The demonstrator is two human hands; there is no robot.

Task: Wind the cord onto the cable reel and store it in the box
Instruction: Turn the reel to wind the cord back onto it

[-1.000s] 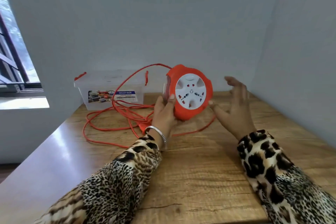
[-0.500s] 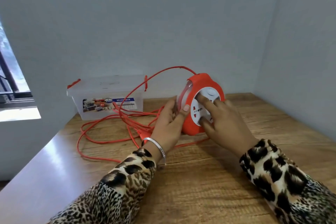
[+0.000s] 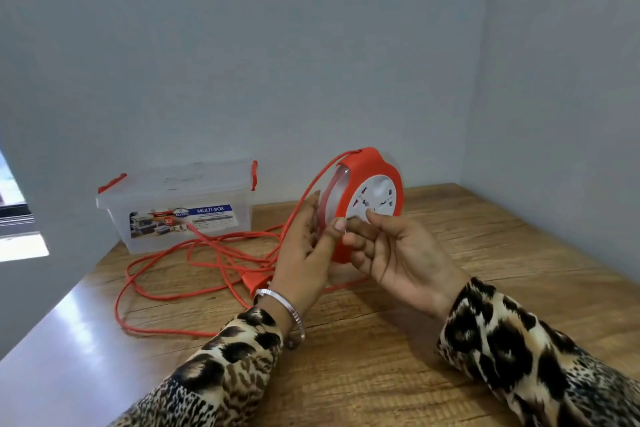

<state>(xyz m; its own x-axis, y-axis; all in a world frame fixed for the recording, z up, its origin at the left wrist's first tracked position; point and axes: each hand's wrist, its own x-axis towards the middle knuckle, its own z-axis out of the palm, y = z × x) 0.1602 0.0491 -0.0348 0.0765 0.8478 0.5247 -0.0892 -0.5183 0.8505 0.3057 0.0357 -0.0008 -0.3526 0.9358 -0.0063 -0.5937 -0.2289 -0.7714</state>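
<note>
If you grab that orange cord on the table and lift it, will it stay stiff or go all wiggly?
Probably wiggly: the orange cord lies in loose, tangled loops on the wooden table, so it should droop and drag. It looks thin, so likely light. Its plug end may swing.

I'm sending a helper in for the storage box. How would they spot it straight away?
On the wooden table, look to the far left corner against the grey wall. The clear plastic box stands there behind the loose orange cord; only it has red clip handles and a blue MULTI-BOX label.
</note>
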